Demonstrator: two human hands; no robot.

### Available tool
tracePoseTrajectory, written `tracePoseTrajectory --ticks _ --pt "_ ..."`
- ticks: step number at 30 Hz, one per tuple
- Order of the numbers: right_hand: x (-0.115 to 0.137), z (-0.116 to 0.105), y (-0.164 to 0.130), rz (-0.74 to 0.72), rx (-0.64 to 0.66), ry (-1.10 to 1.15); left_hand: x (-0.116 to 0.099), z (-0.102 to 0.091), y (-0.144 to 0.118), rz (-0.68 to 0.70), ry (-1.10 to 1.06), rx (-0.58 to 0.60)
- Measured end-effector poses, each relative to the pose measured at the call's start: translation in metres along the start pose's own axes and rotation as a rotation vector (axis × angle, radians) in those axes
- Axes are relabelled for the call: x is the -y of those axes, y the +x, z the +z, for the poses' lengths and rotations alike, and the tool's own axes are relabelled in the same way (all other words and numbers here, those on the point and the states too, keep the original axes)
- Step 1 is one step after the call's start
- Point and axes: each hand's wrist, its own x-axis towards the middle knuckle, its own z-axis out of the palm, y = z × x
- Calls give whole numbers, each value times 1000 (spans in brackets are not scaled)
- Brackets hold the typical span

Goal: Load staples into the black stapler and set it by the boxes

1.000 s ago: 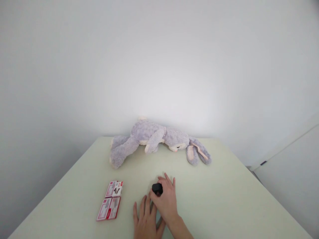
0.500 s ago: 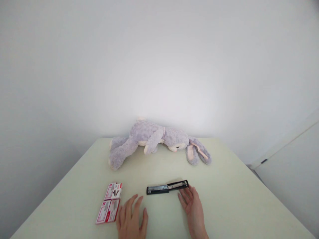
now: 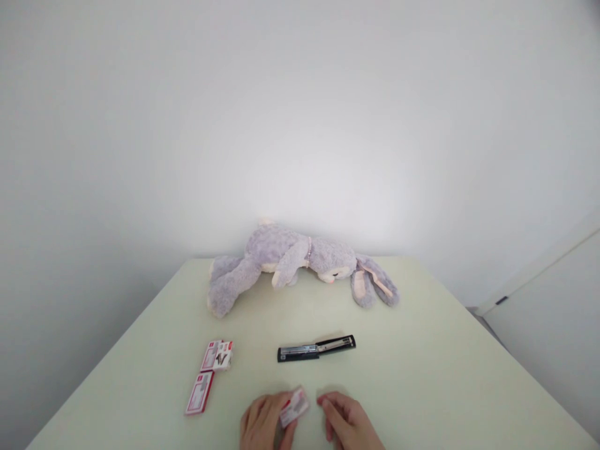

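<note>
My left hand (image 3: pixel 266 420) is closed around a small red-and-white staple box (image 3: pixel 295 406), tilted near the table's front edge. Just to its right, my right hand (image 3: pixel 344 419) is loosely curled, with nothing visible in its fingers; a gap separates it from the box. Beyond both hands lies a black stapler (image 3: pixel 317 349), unfolded flat with its metal rail showing. To the left, several similar red-and-white boxes (image 3: pixel 199 392) rest on the table, one of them printed with a dark picture.
A grey-purple plush rabbit (image 3: pixel 281 250) lies on its side along the back of the pale table (image 3: pixel 403 375), its ears to the right. A white wall (image 3: pixel 300 125) rises behind the table.
My left hand has picked up the front right box and carried it rightward. My right hand has left the stapler's right end and moved toward me.
</note>
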Motion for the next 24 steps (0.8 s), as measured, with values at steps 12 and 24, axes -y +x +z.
tracePoseTrajectory --ticks 12,24 --pt "12 -61 12 4 -195 -367 -14 0 35 40 -315 213" --pt "90 -4 29 -339 77 -1143 -14 2 33 0 -350 215"
